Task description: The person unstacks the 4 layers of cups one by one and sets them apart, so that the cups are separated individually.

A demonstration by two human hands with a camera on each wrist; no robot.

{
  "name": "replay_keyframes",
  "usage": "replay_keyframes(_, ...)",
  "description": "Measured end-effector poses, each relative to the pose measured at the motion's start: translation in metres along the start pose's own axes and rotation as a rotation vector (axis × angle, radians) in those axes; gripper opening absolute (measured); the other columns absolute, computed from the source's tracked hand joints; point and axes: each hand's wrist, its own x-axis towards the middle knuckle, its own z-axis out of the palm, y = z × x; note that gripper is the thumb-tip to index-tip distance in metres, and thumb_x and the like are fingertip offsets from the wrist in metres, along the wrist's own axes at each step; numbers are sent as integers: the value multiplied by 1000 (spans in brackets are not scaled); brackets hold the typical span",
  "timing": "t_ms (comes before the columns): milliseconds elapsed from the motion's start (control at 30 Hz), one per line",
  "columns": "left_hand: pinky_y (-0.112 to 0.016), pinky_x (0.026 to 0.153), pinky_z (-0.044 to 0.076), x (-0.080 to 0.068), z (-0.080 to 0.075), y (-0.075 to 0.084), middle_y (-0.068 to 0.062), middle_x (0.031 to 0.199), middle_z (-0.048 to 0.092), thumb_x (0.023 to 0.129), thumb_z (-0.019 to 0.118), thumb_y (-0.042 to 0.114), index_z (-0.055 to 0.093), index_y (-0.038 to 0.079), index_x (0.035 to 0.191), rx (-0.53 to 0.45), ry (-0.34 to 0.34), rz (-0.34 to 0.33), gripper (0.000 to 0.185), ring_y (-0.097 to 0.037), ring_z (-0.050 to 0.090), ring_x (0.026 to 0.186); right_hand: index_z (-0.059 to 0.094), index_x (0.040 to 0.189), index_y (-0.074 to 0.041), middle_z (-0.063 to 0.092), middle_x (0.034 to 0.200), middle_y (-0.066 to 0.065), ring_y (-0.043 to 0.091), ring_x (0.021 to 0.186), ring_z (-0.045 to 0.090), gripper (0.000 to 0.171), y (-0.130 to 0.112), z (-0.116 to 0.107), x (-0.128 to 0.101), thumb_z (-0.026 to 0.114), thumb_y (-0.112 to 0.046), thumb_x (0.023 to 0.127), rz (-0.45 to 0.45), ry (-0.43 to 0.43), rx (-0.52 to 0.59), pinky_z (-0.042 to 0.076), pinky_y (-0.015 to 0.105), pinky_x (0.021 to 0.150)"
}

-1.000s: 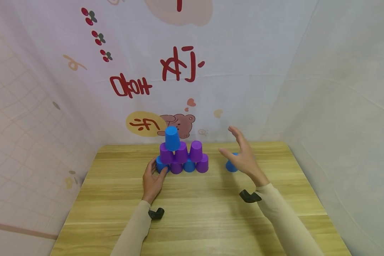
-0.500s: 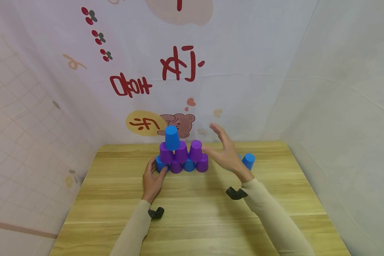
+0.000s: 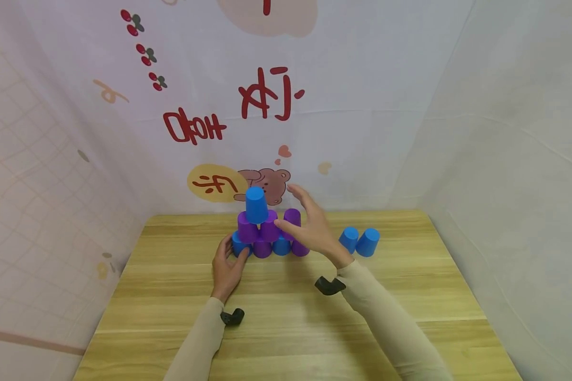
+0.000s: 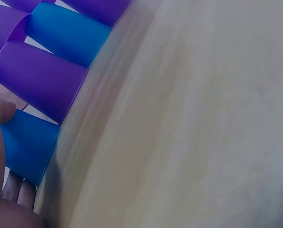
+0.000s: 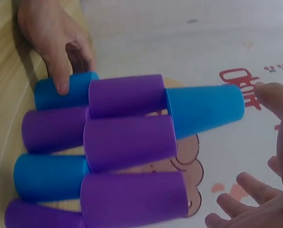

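Cups stand upside down in a stepped stack. Its bottom row alternates blue and purple, three purple cups [image 3: 248, 227] form the middle row, and one blue cup [image 3: 256, 205] tops the left side. My left hand [image 3: 227, 272] holds the bottom-left blue cup [image 4: 29, 145], thumb on the near side and fingers behind. My right hand [image 3: 314, 230] hovers at the stack's right, thumb and fingers spread, holding nothing. In the head view it overlaps the rightmost purple cups. The right wrist view puts its thumb near the base of the top blue cup [image 5: 205, 109].
Two more blue cups stand upside down to the right, a left one [image 3: 349, 239] and a right one [image 3: 368, 242], side by side on the wooden table [image 3: 276, 328]. A printed white cloth [image 3: 372, 106] hangs behind the table, with more cloth at both sides.
My right hand has moved left from over the loose blue cups to the stack, uncovering both of them. The left hand has kept its hold on the bottom-left cup, and the stack looks unchanged.
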Motion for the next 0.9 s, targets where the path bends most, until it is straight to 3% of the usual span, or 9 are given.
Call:
replay_keyframes(467,-59,133,49,-1,-1,0,-19,162,63,106,81,17,54,9,163,6,-1,-16,64,-40,61,153,37,176,-21,44,181,8,41,168,44,88,-1,30,24,85,-32,103,-80,-30,28,42,69,134)
replay_keyframes(667,-59,131,50,0,0,-1,-20,160,64,105,82,17,55,8,162,9,4,-8,64,-40,62,152,38,174,-25,51,176,8,34,165,49,86,-4,35,34,85,-33,103,-66,-44,39,44,64,136)
replay_keyframes(900,-56,132,50,2,1,-1,-19,160,64,106,82,18,55,9,161,-2,-2,-11,63,-39,62,153,40,173,-11,57,169,15,40,159,54,87,-6,42,45,86,-29,102,-73,-51,13,48,67,131)
